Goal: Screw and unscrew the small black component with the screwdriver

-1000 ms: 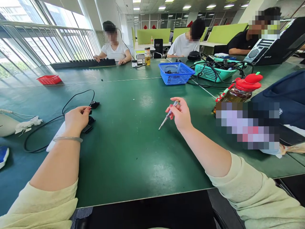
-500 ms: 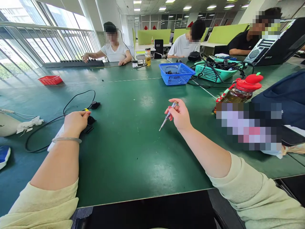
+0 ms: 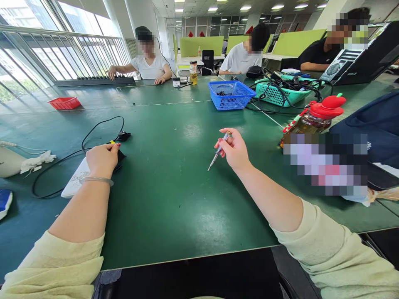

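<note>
My right hand [image 3: 236,151] is closed round the transparent handle of a small screwdriver [image 3: 215,158], its metal tip slanting down and left over the green table [image 3: 174,199]. On the left, my left hand [image 3: 102,160] is closed, thumb and forefinger pinched together. A bit of yellow [image 3: 111,142] shows at those fingertips; what they grip is mostly hidden. Just past the fingers lies a black piece [image 3: 121,155], partly covered by the hand. A flat white case [image 3: 76,179] rests beneath my left wrist. The black cable [image 3: 36,182] loops round it, near a small black connector [image 3: 124,136].
A blue basket [image 3: 231,96] and a teal basket of cables [image 3: 280,94] stand farther back. A red tray [image 3: 65,103] is at the far left. On the right are a red-lidded jar [image 3: 314,120] and a dark bag [image 3: 370,124]. Several people sit beyond.
My left hand and forearm have shifted slightly right, uncovering more of the white case. My right hand holds the screwdriver almost unmoved.
</note>
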{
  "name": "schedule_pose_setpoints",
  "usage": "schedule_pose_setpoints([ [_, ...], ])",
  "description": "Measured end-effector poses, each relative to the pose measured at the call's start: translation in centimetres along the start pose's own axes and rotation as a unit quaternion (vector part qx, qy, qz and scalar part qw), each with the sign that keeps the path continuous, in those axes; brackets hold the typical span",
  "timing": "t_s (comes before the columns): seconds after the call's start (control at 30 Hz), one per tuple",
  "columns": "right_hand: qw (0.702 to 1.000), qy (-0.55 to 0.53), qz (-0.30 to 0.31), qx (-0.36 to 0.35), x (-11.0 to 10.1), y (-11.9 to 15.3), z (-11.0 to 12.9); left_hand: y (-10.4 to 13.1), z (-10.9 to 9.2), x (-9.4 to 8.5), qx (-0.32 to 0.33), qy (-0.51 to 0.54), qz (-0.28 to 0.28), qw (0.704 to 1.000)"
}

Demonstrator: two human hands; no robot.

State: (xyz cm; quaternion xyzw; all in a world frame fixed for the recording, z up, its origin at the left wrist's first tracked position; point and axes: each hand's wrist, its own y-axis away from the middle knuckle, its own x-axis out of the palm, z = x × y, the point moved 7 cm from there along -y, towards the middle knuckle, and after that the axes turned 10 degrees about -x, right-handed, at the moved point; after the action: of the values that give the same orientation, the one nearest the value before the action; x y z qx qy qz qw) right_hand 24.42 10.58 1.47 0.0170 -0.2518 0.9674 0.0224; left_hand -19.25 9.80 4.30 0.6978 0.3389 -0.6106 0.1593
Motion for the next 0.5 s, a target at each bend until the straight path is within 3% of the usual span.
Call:
schedule_pose_setpoints([
  [0.5,1.000,0.016,0.004,0.004,-0.03,0.11,0.17,0.88,-0.23,-0.45,-0.012,-0.015,-0.011,1.000],
])
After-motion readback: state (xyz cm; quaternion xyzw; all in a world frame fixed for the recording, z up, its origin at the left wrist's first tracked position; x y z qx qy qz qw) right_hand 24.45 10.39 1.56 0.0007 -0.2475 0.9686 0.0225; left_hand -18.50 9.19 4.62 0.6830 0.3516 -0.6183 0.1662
